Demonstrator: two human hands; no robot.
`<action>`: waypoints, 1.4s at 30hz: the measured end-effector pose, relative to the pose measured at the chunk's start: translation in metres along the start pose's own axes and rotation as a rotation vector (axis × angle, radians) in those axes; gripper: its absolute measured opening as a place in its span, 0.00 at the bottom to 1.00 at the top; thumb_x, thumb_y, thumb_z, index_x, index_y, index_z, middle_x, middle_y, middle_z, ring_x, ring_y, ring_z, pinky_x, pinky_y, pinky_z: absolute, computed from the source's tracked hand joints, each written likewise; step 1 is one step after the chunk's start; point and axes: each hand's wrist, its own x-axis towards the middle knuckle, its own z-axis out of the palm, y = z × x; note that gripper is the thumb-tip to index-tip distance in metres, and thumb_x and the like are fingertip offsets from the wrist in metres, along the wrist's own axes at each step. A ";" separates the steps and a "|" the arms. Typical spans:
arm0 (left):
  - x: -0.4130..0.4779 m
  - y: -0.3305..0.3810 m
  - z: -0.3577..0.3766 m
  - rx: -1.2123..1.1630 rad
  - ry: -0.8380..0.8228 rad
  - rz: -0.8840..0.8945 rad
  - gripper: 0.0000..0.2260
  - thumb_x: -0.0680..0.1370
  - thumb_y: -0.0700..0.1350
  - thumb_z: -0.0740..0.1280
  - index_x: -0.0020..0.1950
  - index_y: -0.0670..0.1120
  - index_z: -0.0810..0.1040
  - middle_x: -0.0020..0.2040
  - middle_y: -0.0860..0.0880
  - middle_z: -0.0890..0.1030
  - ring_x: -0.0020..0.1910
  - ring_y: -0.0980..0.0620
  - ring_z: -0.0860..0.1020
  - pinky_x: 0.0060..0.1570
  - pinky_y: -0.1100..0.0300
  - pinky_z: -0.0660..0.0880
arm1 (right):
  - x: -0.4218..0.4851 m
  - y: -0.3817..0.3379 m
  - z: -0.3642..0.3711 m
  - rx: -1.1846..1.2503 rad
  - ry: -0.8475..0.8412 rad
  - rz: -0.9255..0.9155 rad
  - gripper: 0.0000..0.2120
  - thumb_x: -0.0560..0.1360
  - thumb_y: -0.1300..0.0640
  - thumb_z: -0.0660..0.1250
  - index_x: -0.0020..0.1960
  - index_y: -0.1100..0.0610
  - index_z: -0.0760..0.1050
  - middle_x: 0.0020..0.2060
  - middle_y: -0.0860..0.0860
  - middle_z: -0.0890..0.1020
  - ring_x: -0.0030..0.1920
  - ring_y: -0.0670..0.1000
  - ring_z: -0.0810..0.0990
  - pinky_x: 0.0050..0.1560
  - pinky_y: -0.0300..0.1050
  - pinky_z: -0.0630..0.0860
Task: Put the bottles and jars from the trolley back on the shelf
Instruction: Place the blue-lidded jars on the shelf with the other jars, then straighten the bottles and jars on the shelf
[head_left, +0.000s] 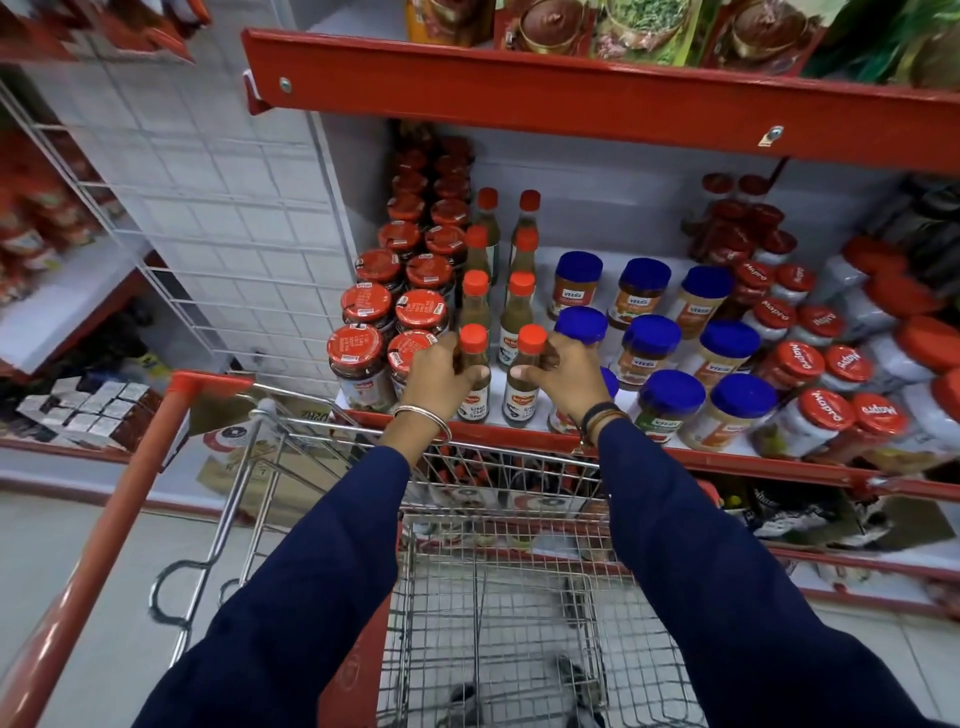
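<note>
Two green chilli sauce bottles with orange-red caps stand at the front edge of the middle shelf (644, 452). My left hand (436, 376) is wrapped around the left bottle (474, 395). My right hand (566, 374) grips the neck of the right bottle (522, 397). Behind them run two rows of the same bottles. Red-lidded jars (363, 353) stand to the left, blue-lidded jars (670, 400) to the right. The wire trolley (498, 597) is below my arms, and its basket looks empty.
A red upper shelf (571, 88) hangs overhead with packets on it. Red-capped Mapro jars (826, 410) fill the far right. A white wire grid panel (208, 208) stands left of the shelf. The trolley's red handle (104, 530) slants at the lower left. Lower shelves hold more goods.
</note>
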 end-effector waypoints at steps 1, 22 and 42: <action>0.000 -0.001 0.001 -0.010 0.007 -0.001 0.16 0.70 0.43 0.73 0.53 0.37 0.76 0.49 0.38 0.83 0.49 0.40 0.80 0.51 0.52 0.77 | 0.001 0.001 0.001 0.004 0.009 0.001 0.13 0.68 0.61 0.74 0.50 0.61 0.76 0.49 0.58 0.84 0.50 0.56 0.81 0.56 0.56 0.78; -0.008 -0.005 0.007 -0.060 0.042 0.011 0.15 0.71 0.40 0.72 0.55 0.38 0.74 0.51 0.38 0.82 0.51 0.41 0.80 0.52 0.52 0.77 | -0.014 -0.001 0.001 -0.078 0.047 -0.021 0.15 0.67 0.58 0.75 0.50 0.62 0.77 0.47 0.57 0.83 0.50 0.55 0.81 0.54 0.52 0.79; -0.078 0.097 0.175 -0.534 -0.397 -0.016 0.31 0.73 0.35 0.66 0.72 0.50 0.58 0.68 0.55 0.65 0.65 0.60 0.66 0.67 0.57 0.64 | -0.095 0.123 -0.074 0.440 0.276 0.194 0.37 0.70 0.29 0.47 0.73 0.47 0.56 0.73 0.50 0.63 0.72 0.47 0.62 0.72 0.50 0.60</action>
